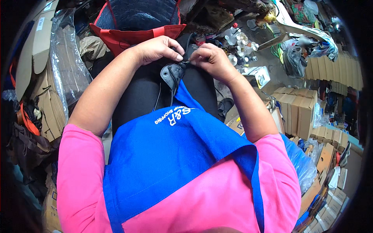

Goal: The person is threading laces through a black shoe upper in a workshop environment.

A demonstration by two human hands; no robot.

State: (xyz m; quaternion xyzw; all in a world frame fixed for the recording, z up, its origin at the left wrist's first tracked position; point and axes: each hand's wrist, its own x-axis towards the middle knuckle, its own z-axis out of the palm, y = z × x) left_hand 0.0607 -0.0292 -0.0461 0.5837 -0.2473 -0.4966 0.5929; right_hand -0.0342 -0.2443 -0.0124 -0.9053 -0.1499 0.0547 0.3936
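A black leather-like piece [172,76] with a rounded end and small holes lies over my lap, with thin dark cords hanging from it. My left hand [158,49] is at the upper left of this piece, its fingers curled and its thumb pressed against dark material. Facing it, my right hand [210,61] pinches something small and thin just above the piece; I cannot make out what it is. Both hands are close together, a short gap between their fingertips. A blue apron [167,155] covers my front, and its lower corner reaches up to the black piece.
A red bag [155,33] with a silvery lining stands open beyond my hands. Several clear bottles [243,44] are on the floor to the right. Stacked cardboard [297,106] fills the right side, and plastic-wrapped cardboard [66,62] leans at the left.
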